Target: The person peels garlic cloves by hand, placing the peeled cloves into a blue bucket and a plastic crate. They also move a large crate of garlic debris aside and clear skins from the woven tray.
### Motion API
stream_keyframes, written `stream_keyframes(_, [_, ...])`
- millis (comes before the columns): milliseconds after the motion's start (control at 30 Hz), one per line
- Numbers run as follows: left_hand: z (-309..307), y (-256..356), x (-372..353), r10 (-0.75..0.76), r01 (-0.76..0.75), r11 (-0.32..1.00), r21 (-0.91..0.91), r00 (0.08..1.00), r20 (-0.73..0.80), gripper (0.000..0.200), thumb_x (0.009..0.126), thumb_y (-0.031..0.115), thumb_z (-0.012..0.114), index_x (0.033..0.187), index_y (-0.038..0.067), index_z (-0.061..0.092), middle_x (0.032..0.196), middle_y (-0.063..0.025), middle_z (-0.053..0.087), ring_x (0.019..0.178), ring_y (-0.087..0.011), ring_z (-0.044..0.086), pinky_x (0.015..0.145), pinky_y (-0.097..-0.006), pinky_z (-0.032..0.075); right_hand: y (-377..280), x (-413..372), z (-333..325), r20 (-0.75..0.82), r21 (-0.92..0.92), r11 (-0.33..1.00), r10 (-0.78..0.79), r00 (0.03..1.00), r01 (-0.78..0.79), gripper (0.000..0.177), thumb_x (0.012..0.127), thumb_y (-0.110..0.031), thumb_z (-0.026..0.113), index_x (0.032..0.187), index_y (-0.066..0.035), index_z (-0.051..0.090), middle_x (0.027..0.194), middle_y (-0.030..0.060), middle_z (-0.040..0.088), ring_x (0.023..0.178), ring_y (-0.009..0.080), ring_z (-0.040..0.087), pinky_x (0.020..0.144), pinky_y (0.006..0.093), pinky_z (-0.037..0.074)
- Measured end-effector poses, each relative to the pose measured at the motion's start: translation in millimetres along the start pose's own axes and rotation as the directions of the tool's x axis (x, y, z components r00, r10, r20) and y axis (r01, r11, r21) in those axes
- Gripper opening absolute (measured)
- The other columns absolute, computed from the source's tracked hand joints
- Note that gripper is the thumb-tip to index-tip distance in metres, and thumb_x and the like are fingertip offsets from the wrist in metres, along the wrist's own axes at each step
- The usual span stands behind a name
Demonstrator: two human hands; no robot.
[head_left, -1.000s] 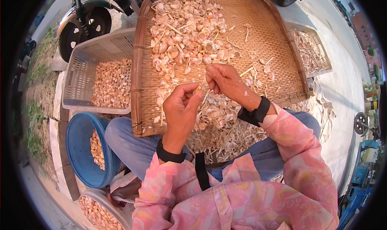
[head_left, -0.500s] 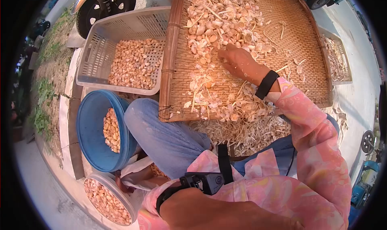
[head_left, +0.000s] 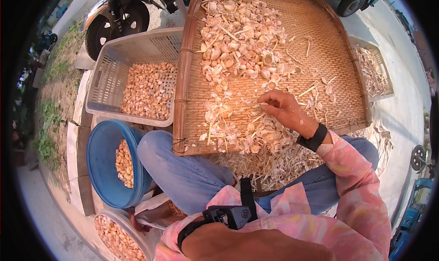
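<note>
My right hand [head_left: 284, 111] is low over the woven bamboo tray [head_left: 329, 32], its fingers pinched together. Whatever lies between the fingertips is too small or hidden to name. Just beyond it spreads a heap of garlic cloves [head_left: 242, 37] mixed with loose skins and dry stems. Below the hand, a looser pile of garlic skins [head_left: 258, 137] lies near the tray's front edge. My left hand [head_left: 228, 240] lies across the bottom of the view, close to my body, with its fingers hidden.
At the left stand a white plastic crate [head_left: 105, 94] of cloves, a blue bucket [head_left: 98, 165] with peeled cloves, and a white tub [head_left: 121, 238] of cloves. Another crate [head_left: 386, 73] holds skins at the right. More garlic skins [head_left: 270, 167] lie between my legs.
My right hand has drawn back from the clove heap toward the tray's front, leaving a gap of bare weave. The whole view has shifted slightly. The left hand stays low.
</note>
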State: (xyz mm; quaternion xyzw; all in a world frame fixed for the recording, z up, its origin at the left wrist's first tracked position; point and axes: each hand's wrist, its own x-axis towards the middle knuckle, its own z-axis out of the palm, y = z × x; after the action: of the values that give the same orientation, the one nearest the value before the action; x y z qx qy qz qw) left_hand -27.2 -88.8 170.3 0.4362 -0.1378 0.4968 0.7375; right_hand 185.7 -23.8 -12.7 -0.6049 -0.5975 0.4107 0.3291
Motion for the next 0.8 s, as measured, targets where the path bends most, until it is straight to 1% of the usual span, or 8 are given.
stream_keyframes(67, [-12.2,12.8,6.0,0.012,0.050,0.882,0.469,0.992,-0.128,0.010,0.085,0.003,0.056,0.089,-0.005,0.058,0.086,-0.0153,0.058,0.074,-0.0186,0.058,0.063,-0.0250,0.046,2.1,-2.9,3.4,0.038,0.273,0.947,0.162,0.986,-0.166,0.015,0.082,-0.007,0.062,0.096,-0.002,0.060,0.082,0.0016,0.058,0.072,0.0066,0.053,0.065,0.0223,0.044])
stream_keyframes(133, [-51.1,40.2,14.4,0.123,0.206,0.458,0.865,0.949,-0.291,0.014,0.085,0.009,0.054,0.093,-0.003,0.058,0.089,-0.0122,0.058,0.074,-0.0141,0.054,0.066,-0.0236,0.043,3.4,-5.7,0.6,0.003,0.419,0.904,0.091,0.996,-0.084,0.013,0.083,-0.009,0.063,0.095,-0.002,0.060,0.084,0.0003,0.060,0.074,0.0046,0.054,0.068,0.0206,0.045])
stream_keyframes(200, [-106.3,62.7,19.0,0.258,0.549,0.100,0.830,0.791,-0.554,0.036,0.086,0.017,0.056,0.117,-0.002,0.053,0.103,-0.0130,0.058,0.082,-0.0141,0.054,0.075,-0.0242,0.042,-3.0,-3.7,-3.6,-0.044,0.485,0.875,0.019,0.999,0.005,0.014,0.083,-0.010,0.063,0.095,-0.002,0.060,0.085,0.0001,0.061,0.074,0.0050,0.054,0.068,0.0211,0.045])
stream_keyframes(267, [-176.5,79.5,-2.8,0.216,0.599,-0.105,0.794,0.793,-0.570,0.038,0.087,0.019,0.056,0.118,-0.002,0.053,0.105,-0.0125,0.058,0.088,-0.0156,0.057,0.078,-0.0253,0.042,-16.3,-3.8,-3.3,-0.083,0.527,0.849,-0.001,0.997,0.044,0.014,0.083,-0.010,0.063,0.095,-0.002,0.061,0.087,0.0017,0.062,0.077,0.0064,0.057,0.070,0.0220,0.047])
stream_keyframes(433, [-138.9,-32.1,-10.2,-0.567,0.843,0.477,0.250,0.512,-0.645,0.038,0.092,0.024,0.050,0.121,-0.001,0.048,0.099,-0.0109,0.060,0.084,-0.0157,0.061,0.071,-0.0237,0.049,-54.7,-14.9,14.8,-0.144,0.550,0.815,-0.122,0.982,0.182,0.014,0.084,-0.009,0.061,0.097,-0.002,0.061,0.090,0.0035,0.062,0.080,0.0085,0.059,0.068,0.0232,0.048])
stream_keyframes(600, [-147.9,-69.3,-38.6,-0.659,0.572,0.743,-0.347,0.535,-0.529,0.024,0.089,0.010,0.055,0.108,-0.003,0.055,0.090,-0.0064,0.061,0.073,-0.0085,0.059,0.064,-0.0165,0.048,-63.2,-26.1,10.1,-0.161,0.138,0.922,-0.339,0.927,0.361,0.016,0.084,-0.011,0.061,0.098,-0.005,0.063,0.090,0.0048,0.063,0.082,0.0135,0.057,0.066,0.0247,0.047])
stream_keyframes(733, [-129.5,-42.1,-36.2,-0.624,0.520,0.767,-0.377,0.463,-0.630,0.024,0.087,0.006,0.056,0.109,-0.004,0.055,0.086,-0.0056,0.062,0.069,-0.0075,0.057,0.061,-0.0157,0.048,-55.5,-9.9,19.0,-0.219,0.150,0.899,-0.376,0.901,0.411,0.019,0.087,-0.015,0.057,0.103,-0.005,0.061,0.102,0.0097,0.060,0.091,0.0207,0.057,0.076,0.0292,0.047])
stream_keyframes(800, [-92.4,-16.1,-23.7,-0.608,0.501,0.790,-0.353,0.576,-0.546,0.027,0.085,0.007,0.058,0.108,-0.007,0.053,0.085,-0.0139,0.058,0.068,-0.0104,0.055,0.054,-0.0145,0.043,-33.4,25.4,17.9,-0.151,-0.146,0.888,-0.456,0.877,0.437,0.029,0.086,-0.017,0.056,0.114,-0.007,0.055,0.117,0.0140,0.053,0.109,0.0286,0.049,0.090,0.0381,0.040])
